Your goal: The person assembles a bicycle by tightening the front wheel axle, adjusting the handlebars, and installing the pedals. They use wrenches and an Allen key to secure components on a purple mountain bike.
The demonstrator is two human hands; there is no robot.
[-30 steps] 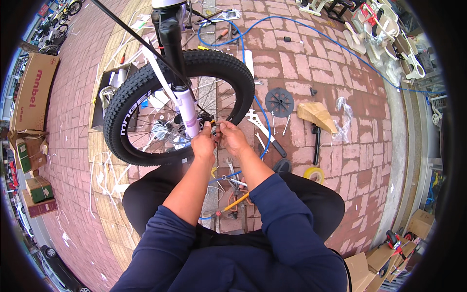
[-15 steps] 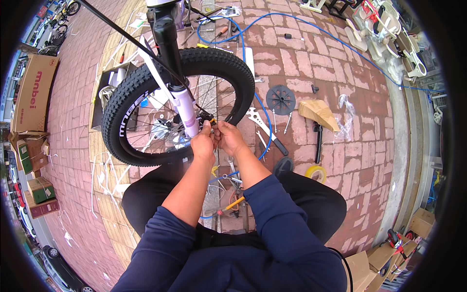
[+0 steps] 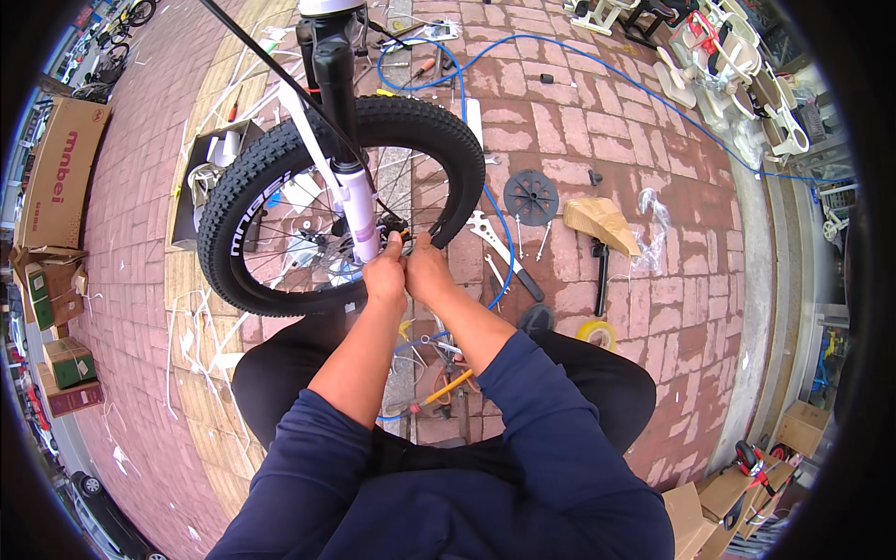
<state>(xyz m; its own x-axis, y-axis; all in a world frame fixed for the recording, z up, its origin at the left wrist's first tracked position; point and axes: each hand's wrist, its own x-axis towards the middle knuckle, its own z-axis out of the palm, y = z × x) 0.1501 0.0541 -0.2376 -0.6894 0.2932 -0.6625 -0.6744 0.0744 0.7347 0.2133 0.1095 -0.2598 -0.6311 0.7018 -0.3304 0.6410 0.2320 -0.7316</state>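
A bicycle front wheel (image 3: 464,140) with a knobby black tyre stands before me, held in a fork with a pale lilac lower leg (image 3: 357,207). My left hand (image 3: 384,276) is closed right beside the foot of that leg. Against it my right hand (image 3: 428,271) is closed too, with its fingers curled inward. Just beyond the fingertips sits a small dark brake caliper (image 3: 394,227) with a bit of orange on it. Whatever the fingers pinch is hidden behind the hands.
On the brick paving lie a blue hose (image 3: 597,45), a flat multi-wrench (image 3: 499,245), a black slotted disc (image 3: 531,197), a seatpost (image 3: 601,278) with a paper-wrapped saddle (image 3: 597,224) and a yellow tape roll (image 3: 595,334). A black box of parts (image 3: 191,210) stands left of the wheel.
The fork top has shifted right in view. My right hand has turned and moved slightly left and down, its fingers now more hidden. Both hands remain by the caliper.
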